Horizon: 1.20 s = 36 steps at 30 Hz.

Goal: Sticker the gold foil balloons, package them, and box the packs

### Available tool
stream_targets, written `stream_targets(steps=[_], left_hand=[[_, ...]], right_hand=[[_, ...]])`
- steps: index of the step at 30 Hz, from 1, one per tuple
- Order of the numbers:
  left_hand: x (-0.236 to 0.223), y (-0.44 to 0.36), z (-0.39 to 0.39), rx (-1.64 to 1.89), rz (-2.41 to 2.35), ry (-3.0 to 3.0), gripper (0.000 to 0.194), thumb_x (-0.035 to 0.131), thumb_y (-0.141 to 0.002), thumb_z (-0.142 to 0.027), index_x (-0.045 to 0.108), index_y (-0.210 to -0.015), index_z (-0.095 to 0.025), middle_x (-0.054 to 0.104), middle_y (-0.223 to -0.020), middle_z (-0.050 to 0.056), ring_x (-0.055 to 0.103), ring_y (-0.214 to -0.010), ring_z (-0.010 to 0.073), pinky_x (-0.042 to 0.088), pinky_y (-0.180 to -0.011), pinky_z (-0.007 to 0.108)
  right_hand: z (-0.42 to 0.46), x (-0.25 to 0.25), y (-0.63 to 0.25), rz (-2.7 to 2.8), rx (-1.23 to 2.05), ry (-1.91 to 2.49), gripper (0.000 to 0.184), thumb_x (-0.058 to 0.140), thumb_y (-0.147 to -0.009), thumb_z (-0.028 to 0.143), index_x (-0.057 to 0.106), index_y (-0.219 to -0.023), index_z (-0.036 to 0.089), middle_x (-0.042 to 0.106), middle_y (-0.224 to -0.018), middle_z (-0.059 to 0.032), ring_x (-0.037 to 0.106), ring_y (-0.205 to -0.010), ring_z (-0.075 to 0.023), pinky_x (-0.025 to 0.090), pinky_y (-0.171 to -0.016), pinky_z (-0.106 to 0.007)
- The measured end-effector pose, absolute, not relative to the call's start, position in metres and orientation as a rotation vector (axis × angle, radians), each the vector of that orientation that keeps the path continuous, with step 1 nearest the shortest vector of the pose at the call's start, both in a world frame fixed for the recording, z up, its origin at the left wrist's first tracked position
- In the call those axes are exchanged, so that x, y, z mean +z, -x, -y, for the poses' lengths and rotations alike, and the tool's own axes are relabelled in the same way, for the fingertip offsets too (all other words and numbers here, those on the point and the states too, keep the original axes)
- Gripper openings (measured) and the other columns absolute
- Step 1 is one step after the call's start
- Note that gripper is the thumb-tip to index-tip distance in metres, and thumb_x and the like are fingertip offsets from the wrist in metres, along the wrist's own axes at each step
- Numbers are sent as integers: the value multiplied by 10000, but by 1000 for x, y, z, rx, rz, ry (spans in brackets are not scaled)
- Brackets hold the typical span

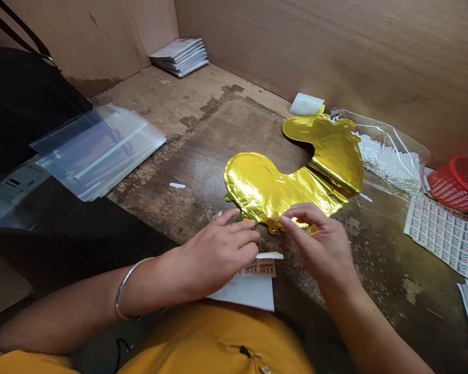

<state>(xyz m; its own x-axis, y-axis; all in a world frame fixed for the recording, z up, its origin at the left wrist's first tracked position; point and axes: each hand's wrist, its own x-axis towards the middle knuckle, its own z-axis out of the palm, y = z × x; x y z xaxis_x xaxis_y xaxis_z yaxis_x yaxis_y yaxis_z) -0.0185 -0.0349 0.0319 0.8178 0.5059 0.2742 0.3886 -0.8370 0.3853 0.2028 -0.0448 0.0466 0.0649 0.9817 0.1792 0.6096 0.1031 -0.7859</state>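
Note:
A shiny gold foil balloon, flat and folded across its right part, lies on the worn wooden table. My right hand has thumb and fingertips pinched together at the balloon's near edge, beside a small tab. Palm down, my left hand rests with fingers stretched toward the same edge, the fingertips at the foil. Something small and orange shows by those fingertips, too small to name. Partly under my left hand is a sheet of printed stickers with white paper below it.
Clear plastic sleeves are piled at the left by a black bag. A stack of packets stands in the back corner. On the right are a bag of white sticks, a red basket and a sticker sheet.

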Motion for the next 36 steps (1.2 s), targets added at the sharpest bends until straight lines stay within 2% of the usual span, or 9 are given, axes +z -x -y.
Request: stream_targets(steps=[3,6,12,36], left_hand=[[22,20,32,489,-643,-2715,161,491,-925,-114,646,-958,-135,647,-1283,114,507,-1312,291,255,-1152,588],[15,20,28,425,-655,-2650,121,529,-889,-127,644,-925,-127,628,-1308,137,497,-1320,320,268,-1133,633],[10,20,28,452,-647,-2598,154,493,-909,-137,641,-946,-123,621,-1315,146,488,-1329,320,256,-1127,658],[11,20,26,413,-661,-2543,134,508,-908,-156,640,-921,-146,630,-1304,127,479,-1337,299,222,-1147,642]], right_hand=[[31,32,-200,1684,631,1616,71,668,-825,271,676,-776,222,652,-849,-25,609,-839,-184,467,-785,-342],[25,24,-198,1741,591,1629,82,650,-826,265,660,-763,213,647,-856,-40,598,-859,-197,461,-790,-355],[15,18,-194,1920,592,1573,103,618,-856,258,638,-767,211,640,-880,-57,572,-896,-213,447,-802,-375],[13,5,-186,1951,514,1640,118,633,-842,277,658,-745,216,660,-873,-60,559,-909,-231,441,-827,-399]])
